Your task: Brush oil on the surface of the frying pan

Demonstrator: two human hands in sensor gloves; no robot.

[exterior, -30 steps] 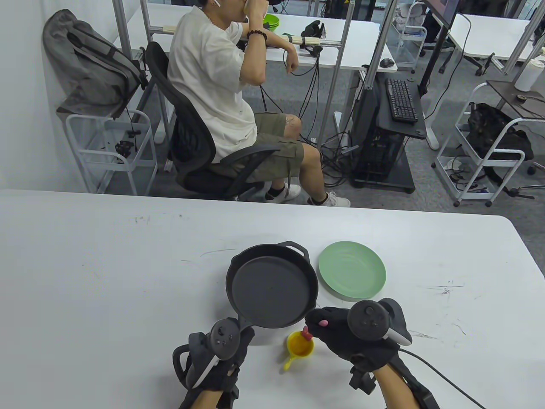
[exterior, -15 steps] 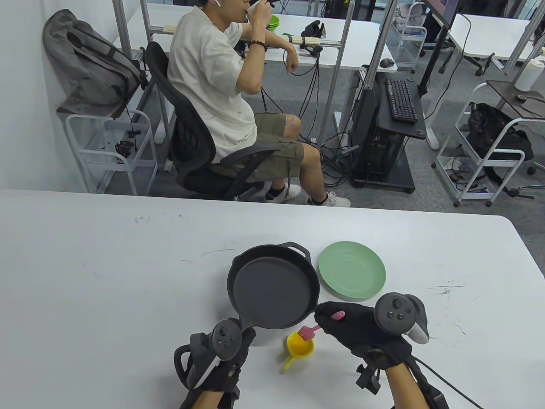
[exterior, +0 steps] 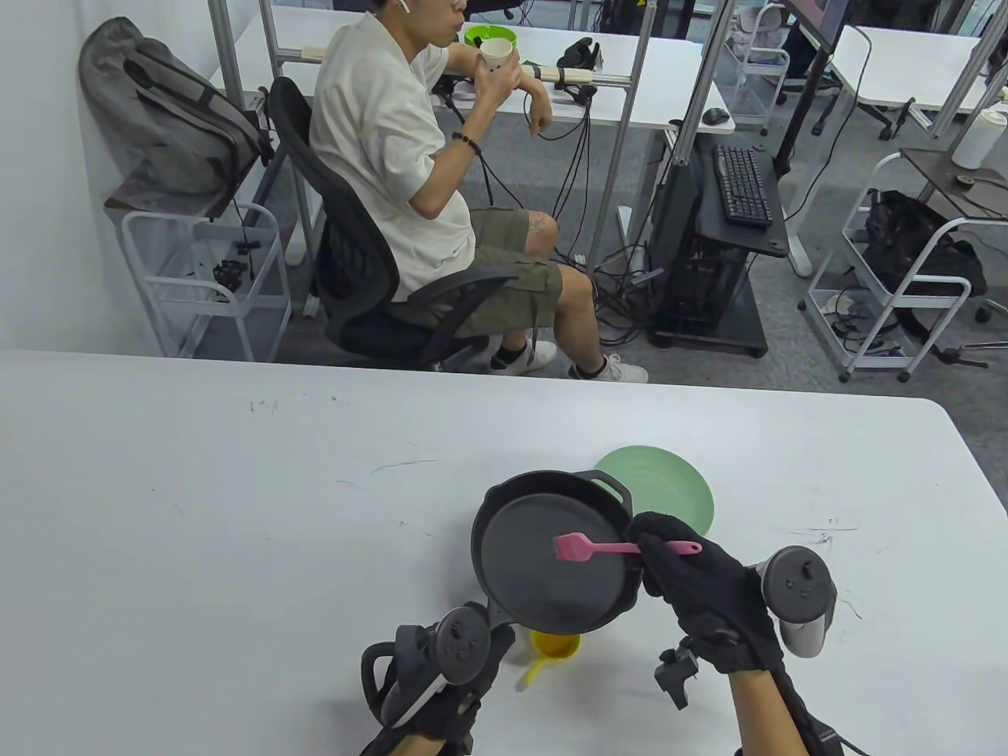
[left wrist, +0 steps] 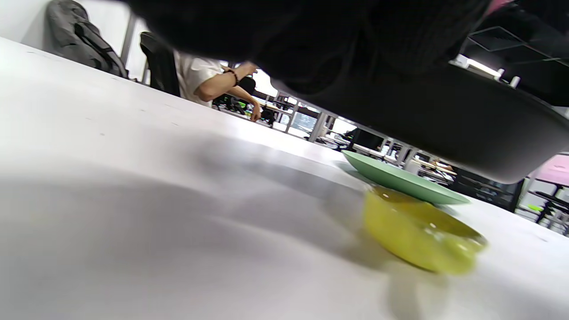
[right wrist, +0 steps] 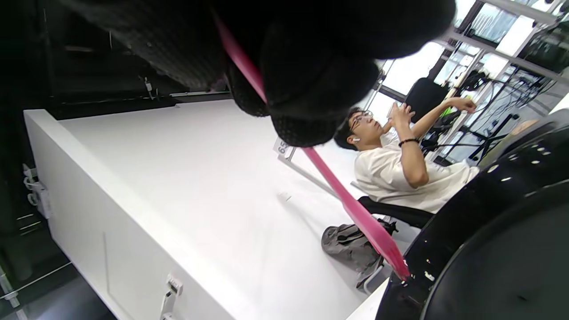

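Note:
My left hand (exterior: 461, 654) grips the handle of the black frying pan (exterior: 520, 591) and holds it raised off the table, over the yellow oil cup (exterior: 555, 647). My right hand (exterior: 669, 563) pinches the pink silicone brush (exterior: 587, 546) by its handle; the brush head lies on the pan's inner surface near the middle. In the left wrist view the pan's underside (left wrist: 444, 120) hangs above the yellow cup (left wrist: 422, 238). In the right wrist view the pink brush (right wrist: 351, 204) runs down from my fingers to the pan (right wrist: 498, 249).
A green plate (exterior: 677, 488) lies on the white table (exterior: 236, 512) just behind the pan, partly covered by its rim; it also shows in the left wrist view (left wrist: 400, 180). A seated person (exterior: 409, 181) is beyond the table's far edge.
My left hand lifted the pan and moved it right, over the yellow cup. My right hand took the brush out of the cup and laid its head on the pan's surface.

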